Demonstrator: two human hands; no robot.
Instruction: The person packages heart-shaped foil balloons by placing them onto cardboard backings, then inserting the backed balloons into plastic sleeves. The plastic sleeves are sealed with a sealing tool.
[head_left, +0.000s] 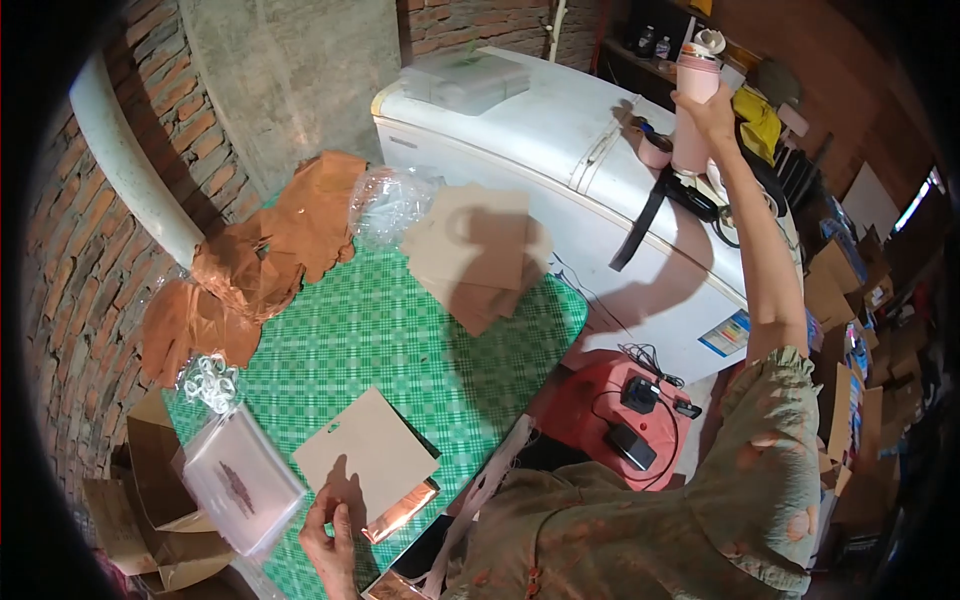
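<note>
My right hand (712, 115) is wrapped around a pink tumbler (694, 135) with a white lid, upright over the white chest freezer's right end. My left hand (332, 540) is at the near edge of the green checked table, its thumb and fingers apart and nothing between them. Just beyond its fingertips lies a flat beige card (365, 445) with a small slot near one corner. A shiny copper-coloured sheet (402, 512) shows from under the card's near edge. Left of that hand rests a stack of clear plastic bags (243, 482).
A pile of beige cards (480, 250), crumpled clear plastic (390, 200) and brown sheets (290, 235) lie along the table's far side. White rings (210, 383) sit at left. The freezer (560, 120) carries a black strap. A red stool (625, 415) holds chargers and cables.
</note>
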